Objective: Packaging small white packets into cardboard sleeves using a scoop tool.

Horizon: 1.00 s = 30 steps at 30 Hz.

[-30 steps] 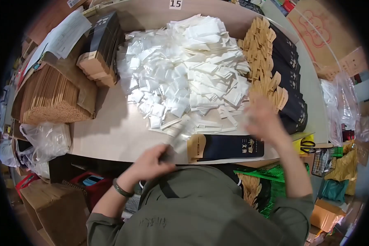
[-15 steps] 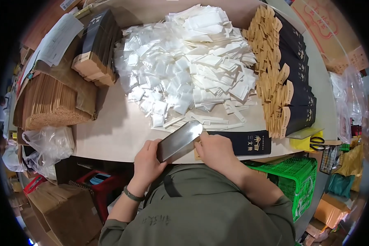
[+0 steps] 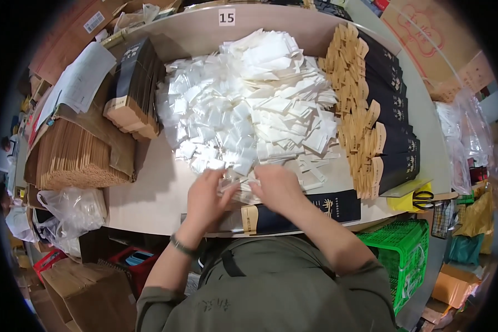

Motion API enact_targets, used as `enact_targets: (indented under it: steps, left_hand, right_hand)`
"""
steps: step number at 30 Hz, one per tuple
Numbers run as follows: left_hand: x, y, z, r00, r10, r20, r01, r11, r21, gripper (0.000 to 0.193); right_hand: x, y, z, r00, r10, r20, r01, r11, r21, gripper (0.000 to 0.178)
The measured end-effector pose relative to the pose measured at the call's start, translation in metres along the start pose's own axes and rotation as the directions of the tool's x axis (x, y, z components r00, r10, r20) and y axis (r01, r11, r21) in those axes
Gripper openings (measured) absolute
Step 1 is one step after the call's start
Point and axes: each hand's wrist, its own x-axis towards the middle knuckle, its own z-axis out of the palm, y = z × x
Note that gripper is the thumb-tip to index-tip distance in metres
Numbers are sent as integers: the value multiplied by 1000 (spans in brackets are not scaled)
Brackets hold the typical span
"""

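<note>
My left hand (image 3: 206,195) reaches to the near edge of the piled packets, with its thumb and fingers apart. Across from it, my right hand (image 3: 279,187) curls its fingers down among the packets; whatever they grip is hidden. Between both hands lie slim white paper packets (image 3: 243,195). Behind them spread small clear-and-white sachets (image 3: 207,119) and a heap of white paper packets (image 3: 293,91). Under my right forearm, a dark paper sleeve (image 3: 271,220) with a tan end lies flat. A shiny metal trough (image 3: 224,224), partly covered, rests at the table's front edge beside my left wrist.
Filled dark-and-tan sleeves (image 3: 390,119) line the right side. Bundled sleeves (image 3: 130,99) and a stack of brown paper pieces (image 3: 77,160) stand left. Scissors (image 3: 423,200) sit at the right edge, above a green crate (image 3: 404,249). A raised board (image 3: 177,33) borders the back.
The metal trough has left my hands and now lies at the table's front edge. Both hands have moved forward to the packets, uncovering more of the dark sleeve. The view has tilted up slightly.
</note>
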Motion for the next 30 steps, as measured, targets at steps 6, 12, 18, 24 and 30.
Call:
enact_targets:
  steps: [6, 12, 18, 24, 30]
  left_hand:
    - [49, 1, 35, 991, -125, -42, 130, 981, 142, 41]
    - [27, -13, 16, 933, -299, -199, 245, 935, -257, 14]
    - [-65, -11, -33, 999, -29, 26, 28, 999, 22, 15]
    - [-50, 19, -23, 998, -30, -58, 35, 995, 90, 33]
    - [57, 2, -24, 968, 138, -209, -133, 990, 40, 44]
  right_hand:
    - [2, 31, 7, 997, -62, 50, 67, 993, -100, 17]
    - [0, 48, -23, 994, -65, 84, 70, 996, -54, 13]
    - [86, 41, -86, 951, -251, -180, 230, 964, -132, 12]
    - [211, 76, -125, 976, -218, -14, 189, 878, -439, 8]
    - [249, 72, -138, 993, -78, 89, 101, 951, -293, 10]
